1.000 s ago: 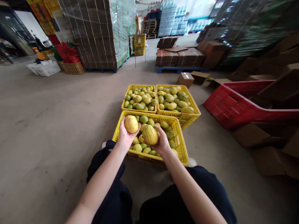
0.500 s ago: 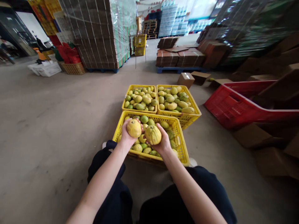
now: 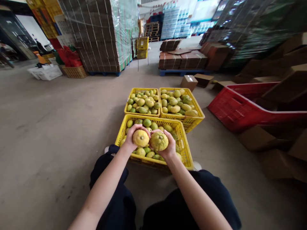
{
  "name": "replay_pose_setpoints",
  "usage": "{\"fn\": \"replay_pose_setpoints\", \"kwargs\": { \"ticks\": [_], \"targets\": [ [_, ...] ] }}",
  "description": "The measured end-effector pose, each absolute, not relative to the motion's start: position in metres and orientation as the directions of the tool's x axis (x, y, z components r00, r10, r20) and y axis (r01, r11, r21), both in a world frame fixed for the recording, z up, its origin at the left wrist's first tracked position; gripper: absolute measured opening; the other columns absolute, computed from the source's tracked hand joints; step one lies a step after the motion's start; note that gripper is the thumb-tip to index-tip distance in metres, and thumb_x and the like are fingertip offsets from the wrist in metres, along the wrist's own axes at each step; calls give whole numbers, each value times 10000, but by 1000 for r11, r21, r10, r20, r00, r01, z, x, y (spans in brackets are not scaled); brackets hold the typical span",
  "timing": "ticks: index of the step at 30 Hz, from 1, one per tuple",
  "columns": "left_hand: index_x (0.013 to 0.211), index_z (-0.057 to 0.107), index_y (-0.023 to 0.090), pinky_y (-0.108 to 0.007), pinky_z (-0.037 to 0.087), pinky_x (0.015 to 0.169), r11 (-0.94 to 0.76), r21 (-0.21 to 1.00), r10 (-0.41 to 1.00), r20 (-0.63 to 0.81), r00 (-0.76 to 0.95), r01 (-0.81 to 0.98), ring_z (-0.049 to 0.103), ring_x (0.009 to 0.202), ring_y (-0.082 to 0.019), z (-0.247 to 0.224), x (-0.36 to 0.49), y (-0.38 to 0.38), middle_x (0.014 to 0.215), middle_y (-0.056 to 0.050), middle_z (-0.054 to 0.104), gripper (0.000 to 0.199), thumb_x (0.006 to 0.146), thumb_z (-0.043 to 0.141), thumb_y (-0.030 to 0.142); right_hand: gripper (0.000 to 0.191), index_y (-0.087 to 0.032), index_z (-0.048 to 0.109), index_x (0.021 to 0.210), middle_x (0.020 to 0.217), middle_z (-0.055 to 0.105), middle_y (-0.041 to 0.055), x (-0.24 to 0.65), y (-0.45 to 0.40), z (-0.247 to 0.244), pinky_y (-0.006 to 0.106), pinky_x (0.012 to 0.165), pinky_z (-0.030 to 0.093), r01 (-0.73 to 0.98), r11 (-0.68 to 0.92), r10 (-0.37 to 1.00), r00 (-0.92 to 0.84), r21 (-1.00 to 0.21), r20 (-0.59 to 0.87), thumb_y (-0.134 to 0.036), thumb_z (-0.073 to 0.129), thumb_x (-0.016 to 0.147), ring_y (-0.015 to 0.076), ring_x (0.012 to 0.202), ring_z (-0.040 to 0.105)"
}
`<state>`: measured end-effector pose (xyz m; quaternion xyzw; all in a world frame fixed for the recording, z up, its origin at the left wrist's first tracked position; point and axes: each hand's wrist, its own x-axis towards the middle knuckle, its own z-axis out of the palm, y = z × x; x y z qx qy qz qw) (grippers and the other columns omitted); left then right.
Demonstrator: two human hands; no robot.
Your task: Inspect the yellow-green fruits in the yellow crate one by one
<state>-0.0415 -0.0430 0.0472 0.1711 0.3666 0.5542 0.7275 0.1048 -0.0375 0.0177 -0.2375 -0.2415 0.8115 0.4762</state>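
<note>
My left hand [image 3: 132,138] is wrapped round a smooth yellow fruit [image 3: 141,138], its stem end turned towards me. A greener, ribbed fruit [image 3: 159,141] sits in my right hand [image 3: 170,143], fingers curled about its side and underside. The two fruits are side by side, almost touching, above the near yellow crate [image 3: 188,153]. Yellow and green fruits of the same look fill that crate, partly hidden behind my hands. I cannot tell the exact kind of fruit.
Behind the near crate stand a left yellow crate [image 3: 125,110] and a right yellow crate [image 3: 200,113], both full of fruit. A red crate [image 3: 224,110] with cardboard is to the right. Small cartons [image 3: 189,83], flattened cardboard on a blue pallet [image 3: 177,72] and wrapped stacks [image 3: 93,35] lie beyond.
Both fruits have been tilted in my hands so their stem ends face me more. My hands have come slightly lower and closer together. The view has shifted slightly.
</note>
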Motion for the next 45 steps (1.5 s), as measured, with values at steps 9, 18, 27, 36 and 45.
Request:
{"fn": "replay_pose_setpoints", "kwargs": {
  "ticks": [9,18,27,36,45],
  "targets": [
    [1056,675,111,-264,550,501,302,367,799,-600,24,-880,659,587,-181,39,-42,-32,736,-84,690,360,937,428,343,250,-171,667,975,751,755,83,99,-29,13,342,570,603,-811,-467,823,-255,-351,-507,-318,479,902,234,658,718],
    [1171,625,92,-234,589,498,315,279,754,-654,61,-907,700,773,-228,42,-40,-31,904,-168,676,397,967,426,368,192,-198,635,1050,821,761,45,98,-24,9,347,681,640,-867,-403,807,-184,-295,-562,-315,527,941,207,774,736],
    [1100,617,175,-240,584,509,333,329,711,-703,7,-884,677,703,-188,10,-32,-27,891,-97,664,263,959,489,358,97,-210,622,964,710,726,6,105,-26,1,332,599,634,-741,-594,677,-249,-314,-692,-290,581,927,175,643,698],
    [1319,481,316,-379,499,355,673,251,431,-897,94,-696,605,407,-228,-97,-33,-66,809,-75,676,426,915,445,445,58,-224,609,945,699,719,-5,139,-20,14,350,606,642,-813,-504,644,-131,-290,-753,-265,586,911,180,641,697],
    [848,634,201,-168,411,344,628,768,693,-624,-361,-122,589,403,-137,-50,-59,75,564,7,560,310,988,434,392,277,-235,643,1117,791,773,79,218,-26,44,366,495,650,-831,-410,625,45,-377,-779,-189,531,868,254,631,745]
  ]
}}
